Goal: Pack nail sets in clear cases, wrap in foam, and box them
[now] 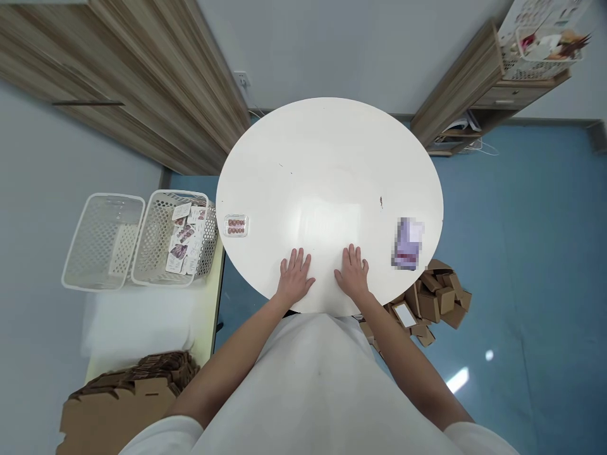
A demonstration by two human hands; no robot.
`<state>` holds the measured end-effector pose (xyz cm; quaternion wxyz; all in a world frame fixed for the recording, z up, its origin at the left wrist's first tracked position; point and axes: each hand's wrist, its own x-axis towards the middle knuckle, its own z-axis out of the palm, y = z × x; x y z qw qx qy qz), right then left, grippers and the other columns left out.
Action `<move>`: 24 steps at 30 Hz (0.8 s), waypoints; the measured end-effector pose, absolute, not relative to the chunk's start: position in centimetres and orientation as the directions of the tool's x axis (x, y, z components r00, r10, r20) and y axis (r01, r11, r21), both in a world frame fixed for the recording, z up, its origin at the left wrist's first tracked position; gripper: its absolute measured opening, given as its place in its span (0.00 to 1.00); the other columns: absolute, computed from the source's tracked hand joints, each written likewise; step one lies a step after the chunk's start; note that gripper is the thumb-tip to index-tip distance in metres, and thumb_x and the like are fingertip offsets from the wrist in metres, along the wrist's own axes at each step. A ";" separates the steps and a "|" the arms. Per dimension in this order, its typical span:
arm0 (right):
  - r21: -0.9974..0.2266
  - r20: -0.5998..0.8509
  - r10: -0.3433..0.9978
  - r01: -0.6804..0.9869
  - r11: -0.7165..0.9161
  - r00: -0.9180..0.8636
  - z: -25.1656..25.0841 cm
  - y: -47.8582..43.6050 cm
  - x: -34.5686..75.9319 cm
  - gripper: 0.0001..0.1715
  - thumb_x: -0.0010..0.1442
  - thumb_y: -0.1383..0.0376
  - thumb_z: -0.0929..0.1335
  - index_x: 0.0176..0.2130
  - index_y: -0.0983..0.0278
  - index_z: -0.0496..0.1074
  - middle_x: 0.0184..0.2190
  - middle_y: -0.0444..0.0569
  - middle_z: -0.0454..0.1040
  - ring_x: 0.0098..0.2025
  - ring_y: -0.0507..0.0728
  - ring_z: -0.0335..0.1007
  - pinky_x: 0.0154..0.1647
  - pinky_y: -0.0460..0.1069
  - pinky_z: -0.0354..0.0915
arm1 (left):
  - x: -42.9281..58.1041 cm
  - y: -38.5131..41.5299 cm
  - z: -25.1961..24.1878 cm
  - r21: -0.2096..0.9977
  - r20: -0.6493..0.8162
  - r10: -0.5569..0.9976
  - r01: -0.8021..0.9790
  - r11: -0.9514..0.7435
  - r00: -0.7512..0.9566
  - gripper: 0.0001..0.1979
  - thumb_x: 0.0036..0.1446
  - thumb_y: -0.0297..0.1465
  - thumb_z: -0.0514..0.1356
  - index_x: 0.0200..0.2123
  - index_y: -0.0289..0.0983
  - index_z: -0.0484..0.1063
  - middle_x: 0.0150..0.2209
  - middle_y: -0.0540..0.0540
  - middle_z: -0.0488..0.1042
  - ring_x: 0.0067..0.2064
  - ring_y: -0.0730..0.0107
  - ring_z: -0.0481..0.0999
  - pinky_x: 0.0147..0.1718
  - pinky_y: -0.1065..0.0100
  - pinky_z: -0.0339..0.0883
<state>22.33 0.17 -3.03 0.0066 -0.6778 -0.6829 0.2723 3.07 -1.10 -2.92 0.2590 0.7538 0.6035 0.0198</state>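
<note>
My left hand [294, 278] lies flat near the front edge of a round white table [327, 158], its fingers spread. My right hand [352, 273] rests flat a short way to the right, fingers outstretched and holding nothing. Toward the table's left edge sits a small clear box [236, 225] with two rows of reddish-brown pieces inside; it is apart from my left hand. Right of my right hand lies a blurred-out purple item [408, 244], whose kind I cannot make out. A small dark mark [380, 201] shows on the tabletop.
At left, a white perforated basket [159, 278] holds printed cards [183, 249], beside another white basket [80, 281]. Flattened cardboard [118, 411] is stacked below them. Small brown boxes [436, 297] lie heaped at the table's lower right. A wooden cabinet [156, 76] stands behind left.
</note>
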 end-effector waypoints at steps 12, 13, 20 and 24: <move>-0.461 -0.272 0.950 0.887 0.010 -0.153 -0.7 1.7 15.1 0.36 0.56 0.62 0.59 0.61 0.64 0.42 0.64 0.55 0.38 0.64 0.64 0.29 0.57 0.63 0.42 | -4.7 -1.4 -2.1 0.457 -0.239 0.971 0.882 0.118 -0.006 0.32 0.57 0.42 0.48 0.61 0.36 0.44 0.64 0.36 0.38 0.64 0.51 0.36 0.56 0.46 0.39; -0.496 -0.287 0.941 0.868 0.015 -0.180 -0.5 2.1 13.8 0.36 0.56 0.62 0.59 0.61 0.64 0.42 0.64 0.55 0.38 0.64 0.63 0.30 0.57 0.63 0.42 | -6.2 -1.1 -2.1 0.479 -0.237 0.969 0.860 0.176 -0.065 0.33 0.57 0.43 0.47 0.61 0.36 0.43 0.64 0.36 0.37 0.64 0.51 0.36 0.56 0.47 0.40; -0.759 -0.445 0.838 0.630 -0.165 -0.317 -0.1 5.7 4.2 0.42 0.51 0.55 0.64 0.60 0.60 0.46 0.62 0.50 0.45 0.63 0.59 0.41 0.59 0.57 0.49 | -14.9 2.8 -2.2 0.715 -0.325 0.905 0.555 0.425 -0.275 0.33 0.55 0.46 0.49 0.61 0.37 0.45 0.63 0.41 0.42 0.63 0.59 0.41 0.59 0.57 0.40; -0.815 -0.511 0.792 0.480 -0.324 -0.333 0.2 7.4 -0.1 0.41 0.50 0.56 0.65 0.60 0.57 0.48 0.63 0.46 0.42 0.63 0.58 0.42 0.58 0.56 0.53 | -16.9 4.7 -2.2 0.798 -0.380 0.893 0.403 0.449 -0.242 0.33 0.56 0.47 0.46 0.60 0.36 0.47 0.63 0.40 0.45 0.63 0.59 0.45 0.58 0.59 0.45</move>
